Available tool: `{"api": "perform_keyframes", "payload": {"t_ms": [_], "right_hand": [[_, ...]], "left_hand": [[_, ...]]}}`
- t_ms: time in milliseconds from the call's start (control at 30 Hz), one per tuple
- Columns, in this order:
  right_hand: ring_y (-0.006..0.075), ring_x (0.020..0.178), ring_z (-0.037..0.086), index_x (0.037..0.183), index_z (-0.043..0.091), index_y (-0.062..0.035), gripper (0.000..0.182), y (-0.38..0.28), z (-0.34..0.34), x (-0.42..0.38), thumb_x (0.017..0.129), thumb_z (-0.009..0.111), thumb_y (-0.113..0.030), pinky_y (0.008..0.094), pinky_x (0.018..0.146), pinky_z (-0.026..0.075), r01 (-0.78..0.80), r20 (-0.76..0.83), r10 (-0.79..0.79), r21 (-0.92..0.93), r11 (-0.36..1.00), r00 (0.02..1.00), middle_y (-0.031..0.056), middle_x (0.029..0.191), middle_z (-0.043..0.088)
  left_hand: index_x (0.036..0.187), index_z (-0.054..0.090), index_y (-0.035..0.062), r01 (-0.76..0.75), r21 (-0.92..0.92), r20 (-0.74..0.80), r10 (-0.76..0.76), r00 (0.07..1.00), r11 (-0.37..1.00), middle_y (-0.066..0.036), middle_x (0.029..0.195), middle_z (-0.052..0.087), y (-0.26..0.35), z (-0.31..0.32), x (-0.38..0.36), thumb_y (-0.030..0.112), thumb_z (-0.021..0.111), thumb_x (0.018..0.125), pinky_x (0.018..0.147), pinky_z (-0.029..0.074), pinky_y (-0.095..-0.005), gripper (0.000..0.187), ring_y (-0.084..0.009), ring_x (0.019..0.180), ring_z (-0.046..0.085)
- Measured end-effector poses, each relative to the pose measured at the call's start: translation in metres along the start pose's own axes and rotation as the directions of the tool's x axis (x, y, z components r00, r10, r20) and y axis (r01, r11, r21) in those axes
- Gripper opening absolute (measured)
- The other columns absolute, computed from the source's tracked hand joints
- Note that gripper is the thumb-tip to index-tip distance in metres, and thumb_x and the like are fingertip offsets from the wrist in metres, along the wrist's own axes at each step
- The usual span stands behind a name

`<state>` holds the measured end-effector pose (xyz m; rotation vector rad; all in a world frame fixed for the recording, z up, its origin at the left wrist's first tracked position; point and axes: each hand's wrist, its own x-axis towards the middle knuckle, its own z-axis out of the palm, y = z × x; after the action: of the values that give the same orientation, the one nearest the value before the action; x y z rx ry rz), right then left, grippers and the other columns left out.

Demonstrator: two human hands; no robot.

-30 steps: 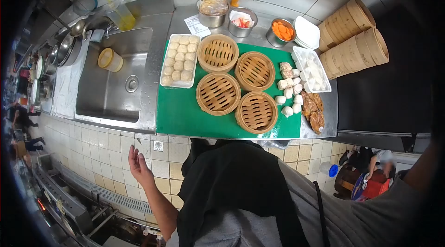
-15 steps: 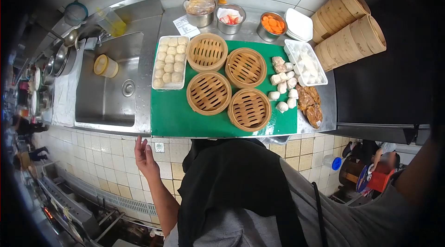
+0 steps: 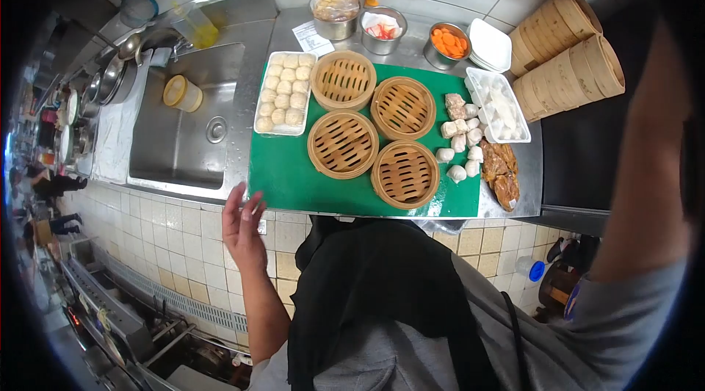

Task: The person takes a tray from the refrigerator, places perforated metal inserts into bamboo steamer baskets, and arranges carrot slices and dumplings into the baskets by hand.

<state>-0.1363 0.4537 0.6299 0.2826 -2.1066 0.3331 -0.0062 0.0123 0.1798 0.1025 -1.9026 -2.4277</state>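
My left hand (image 3: 247, 233) hovers at the counter's front edge, beside the near left corner of the green cutting board (image 3: 283, 189). Its fingers are spread and hold nothing. My right arm reaches up along the right side, and its hand is lost past the dark edge of the view. On the board stand several round bamboo steamers (image 3: 343, 145) with slatted bases showing. To their left lies a white tray of round pale dumplings (image 3: 282, 94). White wrapped dumplings (image 3: 457, 173) sit loose on the right, near a white plastic tray (image 3: 523, 134) and brown cooked meat (image 3: 501, 178).
Tall stacks of bamboo steamers (image 3: 569, 75) stand at the back right. Metal bowls line the wall, one with carrot slices (image 3: 449, 43), near stacked white dishes (image 3: 490, 42). A sink (image 3: 176, 163) on the left holds a yellowish container (image 3: 183, 95).
My left hand has risen to the counter edge. My right arm has swung up into view on the right. The whole scene has shifted slightly to the right.
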Motion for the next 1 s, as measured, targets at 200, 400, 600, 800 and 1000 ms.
{"api": "perform_keyframes", "payload": {"t_ms": [200,400,600,800,1000], "right_hand": [[0.0149,0.086,0.067,0.113,0.066,0.0029,0.035,-0.054,0.065,-0.174,0.09,0.07,-0.024,0.0316,0.081,0.053,-0.451,0.523,0.172,0.472,0.758,0.835,0.0053,0.098,0.071],[0.0106,0.083,0.066,0.114,0.059,-0.0014,0.042,-0.12,0.15,-0.35,0.08,0.082,-0.011,0.0293,0.073,0.055,-0.951,0.927,0.221,0.309,0.005,0.303,0.005,0.094,0.07],[0.0316,0.086,0.064,0.114,0.062,-0.0057,0.051,-0.115,0.141,-0.382,0.072,0.086,-0.023,0.0399,0.077,0.052,-0.547,0.594,0.271,0.353,0.759,0.758,0.0127,0.09,0.064],[0.0096,0.082,0.062,0.112,0.063,-0.0039,0.032,-0.079,0.151,-0.398,0.085,0.077,-0.011,0.0271,0.073,0.052,-0.895,0.696,0.588,0.432,0.115,0.412,0.0033,0.094,0.068],[0.0171,0.085,0.065,0.11,0.066,0.0005,0.028,0.01,0.191,-0.411,0.088,0.074,-0.016,0.0299,0.08,0.051,-0.931,0.577,0.731,0.222,0.29,0.365,0.0109,0.096,0.071]], "left_hand": [[0.155,0.023,0.0105,0.307,-0.389,0.516,-0.071,0.853,0.869,-0.018,0.157,0.029,0.021,0.086,0.024,0.05,0.058,0.094,0.106,0.043,-0.0586,0.08,-0.0427,0.133,0.045],[0.154,0.023,0.0148,0.746,-0.483,0.789,-0.141,0.597,0.459,-0.015,0.156,0.032,0.001,0.131,0.017,0.048,0.057,0.095,0.106,0.034,-0.072,0.076,-0.0402,0.141,0.035],[0.153,0.025,0.0147,0.804,-0.314,0.764,-0.368,0.53,0.505,-0.017,0.152,0.036,0.002,0.129,0.01,0.045,0.057,0.095,0.11,0.031,-0.0692,0.073,-0.0394,0.142,0.034],[0.154,0.029,0.0192,0.773,-0.349,0.688,-0.415,0.596,0.53,-0.021,0.148,0.043,0.012,0.133,0.014,0.021,0.066,0.088,0.108,0.04,-0.0614,0.076,-0.0504,0.126,0.051],[0.156,0.024,0.0198,0.662,-0.356,0.574,-0.405,0.712,0.66,-0.021,0.14,0.051,0.018,0.124,0.013,0.011,0.067,0.084,0.101,0.05,-0.0538,0.084,-0.0481,0.122,0.055]]}}
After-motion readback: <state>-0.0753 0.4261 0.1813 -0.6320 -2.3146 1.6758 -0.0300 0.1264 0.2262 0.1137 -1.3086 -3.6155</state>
